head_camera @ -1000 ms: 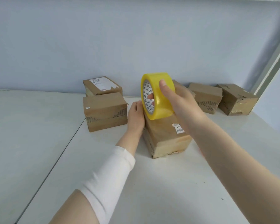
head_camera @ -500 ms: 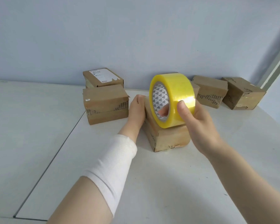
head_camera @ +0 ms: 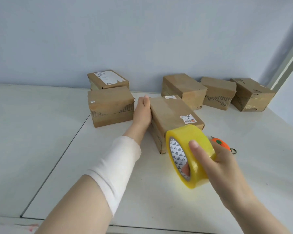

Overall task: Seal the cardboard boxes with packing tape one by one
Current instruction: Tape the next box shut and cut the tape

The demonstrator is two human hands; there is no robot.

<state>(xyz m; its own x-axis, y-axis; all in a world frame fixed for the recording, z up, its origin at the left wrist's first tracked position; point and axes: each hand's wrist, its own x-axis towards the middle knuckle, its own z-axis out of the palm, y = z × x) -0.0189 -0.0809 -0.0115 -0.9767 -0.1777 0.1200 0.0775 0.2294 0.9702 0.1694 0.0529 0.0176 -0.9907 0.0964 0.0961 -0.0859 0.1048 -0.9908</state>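
A brown cardboard box with a white "221" label lies in the middle of the white table. A strip of clear tape runs along its top. My left hand presses flat, fingers straight, against the box's left side. My right hand grips a yellow roll of packing tape, thumb on the outer band and fingers through the core. The roll is held just in front of and below the box's near end.
Two boxes stand at the left, one behind the other. Three more boxes line the back wall on the right. An orange box cutter lies on the table behind my right hand. A seam runs through the tabletop.
My right hand has drawn the tape roll from above the box's far part down toward me, past its near end. The box top and orange cutter now show. My left hand stays put.
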